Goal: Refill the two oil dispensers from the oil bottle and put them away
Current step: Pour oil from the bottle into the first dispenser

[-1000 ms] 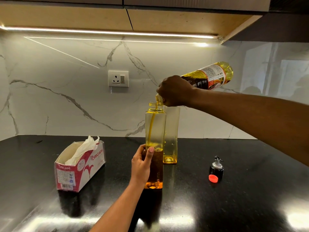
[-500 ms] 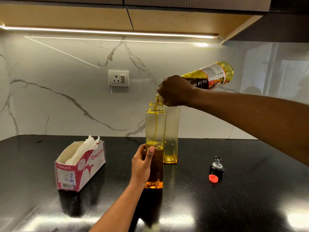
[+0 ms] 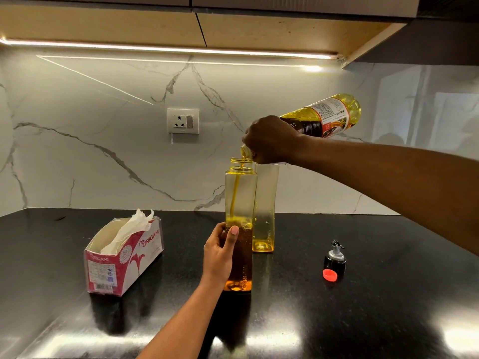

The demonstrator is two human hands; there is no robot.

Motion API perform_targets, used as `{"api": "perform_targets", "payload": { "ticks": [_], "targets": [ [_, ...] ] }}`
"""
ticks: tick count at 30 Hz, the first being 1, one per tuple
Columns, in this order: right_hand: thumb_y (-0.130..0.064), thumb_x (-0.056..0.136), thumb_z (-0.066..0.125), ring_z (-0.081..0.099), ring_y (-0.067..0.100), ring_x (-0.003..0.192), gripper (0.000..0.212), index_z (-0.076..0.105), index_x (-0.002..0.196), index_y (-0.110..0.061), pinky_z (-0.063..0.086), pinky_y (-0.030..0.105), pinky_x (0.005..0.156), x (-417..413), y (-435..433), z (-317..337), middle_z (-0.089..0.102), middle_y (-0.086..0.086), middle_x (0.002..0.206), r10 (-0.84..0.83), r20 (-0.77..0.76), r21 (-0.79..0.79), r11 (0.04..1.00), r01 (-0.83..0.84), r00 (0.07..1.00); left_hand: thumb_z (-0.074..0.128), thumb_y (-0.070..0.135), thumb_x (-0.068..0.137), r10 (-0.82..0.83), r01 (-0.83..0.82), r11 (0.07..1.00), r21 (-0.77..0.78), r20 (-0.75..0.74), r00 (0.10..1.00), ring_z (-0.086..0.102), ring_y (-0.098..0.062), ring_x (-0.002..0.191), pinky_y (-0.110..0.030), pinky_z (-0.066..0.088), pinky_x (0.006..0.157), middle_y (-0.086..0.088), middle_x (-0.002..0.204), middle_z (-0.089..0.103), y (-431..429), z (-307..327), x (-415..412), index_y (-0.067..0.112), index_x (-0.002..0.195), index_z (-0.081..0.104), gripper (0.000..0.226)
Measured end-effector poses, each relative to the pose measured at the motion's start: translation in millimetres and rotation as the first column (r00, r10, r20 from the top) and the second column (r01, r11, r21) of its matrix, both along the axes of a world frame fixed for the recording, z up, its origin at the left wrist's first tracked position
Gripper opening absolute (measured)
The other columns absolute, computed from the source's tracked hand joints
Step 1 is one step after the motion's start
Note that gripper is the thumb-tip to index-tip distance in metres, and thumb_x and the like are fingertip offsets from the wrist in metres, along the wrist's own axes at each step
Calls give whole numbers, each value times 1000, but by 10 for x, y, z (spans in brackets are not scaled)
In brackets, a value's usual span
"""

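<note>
- right hand [image 3: 272, 139] grips the oil bottle [image 3: 326, 116] by its neck. Long axis tilted, base up-right, mouth just above the near dispenser [image 3: 241, 203], oil streaming in
- left hand [image 3: 220, 252] wraps that dispenser low, upright on the counter [image 3: 388, 307], about half full
- second dispenser [image 3: 265, 208] just behind-right, nearly empty, under the right hand: short shift over, I'd judge
</note>
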State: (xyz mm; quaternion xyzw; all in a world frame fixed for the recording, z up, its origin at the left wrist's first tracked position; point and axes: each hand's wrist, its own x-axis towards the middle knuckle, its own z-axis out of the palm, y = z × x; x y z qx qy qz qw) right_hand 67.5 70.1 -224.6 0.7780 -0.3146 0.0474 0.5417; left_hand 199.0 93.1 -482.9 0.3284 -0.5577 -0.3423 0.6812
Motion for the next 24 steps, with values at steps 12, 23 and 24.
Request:
{"api": "perform_targets", "payload": {
  "ticks": [12, 23, 24],
  "targets": [
    [-25, 87, 47, 64, 26, 76, 24, 65, 83, -10, 32, 28, 57, 7, 31, 4, 66, 7, 80, -11, -13, -12, 1000, 11, 1000, 61, 83, 59, 3, -3, 1000, 2, -8, 1000, 68, -18, 80, -28, 55, 68, 0, 85, 69, -3, 0, -7, 18, 103, 62, 79],
    [-24, 88, 46, 65, 25, 77, 25, 65, 84, -9, 31, 27, 57, 4, 31, 3, 66, 7, 81, -18, -27, -30, 999, 18, 999, 61, 83, 59, 0, 0, 1000, 3, -1, 1000, 66, -17, 78, -27, 54, 67, 1, 82, 68, -8, -1, -1, 17, 99, 61, 77],
    [-24, 87, 46, 65, 25, 77, 24, 65, 84, -9, 31, 27, 57, 3, 33, 5, 66, 7, 81, -17, -26, -29, 999, 16, 1000, 61, 83, 59, 0, 0, 1000, 4, -1, 1000, 66, -17, 79, -28, 54, 68, 0, 83, 68, -9, -3, -1, 17, 99, 61, 77]
  ]
}}
